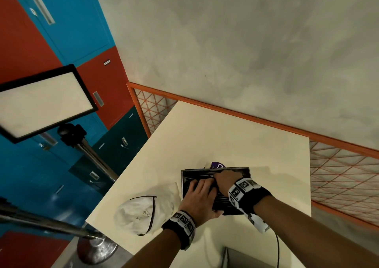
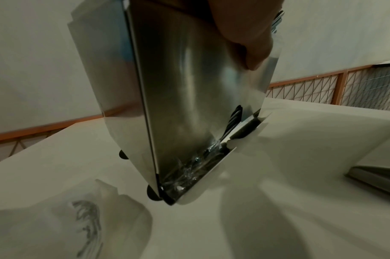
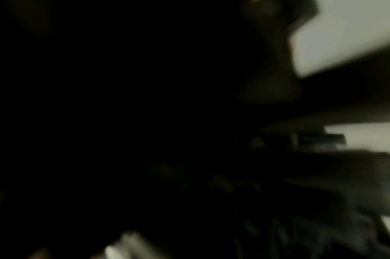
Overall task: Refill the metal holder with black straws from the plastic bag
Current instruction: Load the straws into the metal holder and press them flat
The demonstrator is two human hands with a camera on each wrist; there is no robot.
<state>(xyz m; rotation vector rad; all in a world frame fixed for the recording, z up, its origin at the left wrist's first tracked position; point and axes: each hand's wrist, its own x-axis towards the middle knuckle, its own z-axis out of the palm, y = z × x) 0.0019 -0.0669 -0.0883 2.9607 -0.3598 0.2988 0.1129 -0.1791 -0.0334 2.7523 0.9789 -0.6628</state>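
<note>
Standing on the cream table, near its front edge, the metal holder is seen open at the top, with black straws lying inside. It is gripped by the left hand, fingers curled over its rim, thumb against its near side. The right hand is reached into the opening; whether its fingers pinch anything cannot be told. The plastic bag is left crumpled just beside the holder

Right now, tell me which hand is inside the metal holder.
The right hand: it reaches into the open top of the metal holder, while the left hand grips it from outside.
</note>
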